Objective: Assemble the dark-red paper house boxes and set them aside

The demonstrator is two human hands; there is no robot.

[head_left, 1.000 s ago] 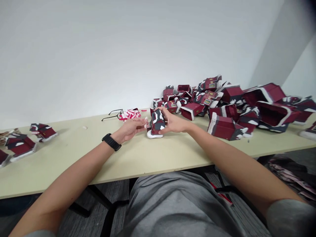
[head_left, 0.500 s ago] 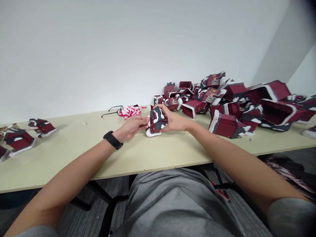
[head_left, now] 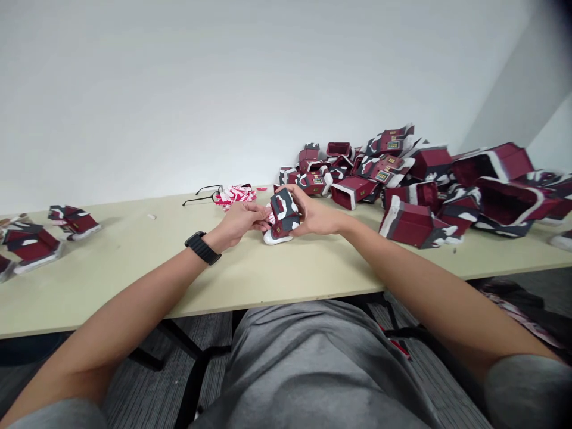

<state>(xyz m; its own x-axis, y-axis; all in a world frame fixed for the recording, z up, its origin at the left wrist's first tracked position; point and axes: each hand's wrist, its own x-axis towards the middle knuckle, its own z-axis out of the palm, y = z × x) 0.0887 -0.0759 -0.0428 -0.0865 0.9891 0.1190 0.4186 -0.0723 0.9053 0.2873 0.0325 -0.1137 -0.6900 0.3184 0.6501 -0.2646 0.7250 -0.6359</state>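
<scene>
A small model house [head_left: 286,208] with dark red walls, a dark grey roof and white snow-like patches stands tilted on the table in front of me. My right hand [head_left: 313,214] is wrapped round its right side and top, fingers closed on it. At the left side of the house, my left hand [head_left: 243,221] has thumb and fingers pinched together. A small red-and-white striped piece [head_left: 270,217] shows at those fingertips, against the house wall. Most of that piece is hidden by the fingers. Just behind my left hand lies a pile of red-and-white striped pieces [head_left: 236,195].
Many similar model houses [head_left: 406,223] are heaped along the right side. Several more houses [head_left: 33,244] stand at the far left. Black-framed glasses [head_left: 203,196] lie behind the striped pile. A small white bit [head_left: 152,217] is on the table [head_left: 134,262], against a wall.
The view has shifted slightly. My left fingers have moved a little at the house's left side, and the striped piece shows there. My right hand keeps its hold on the house.
</scene>
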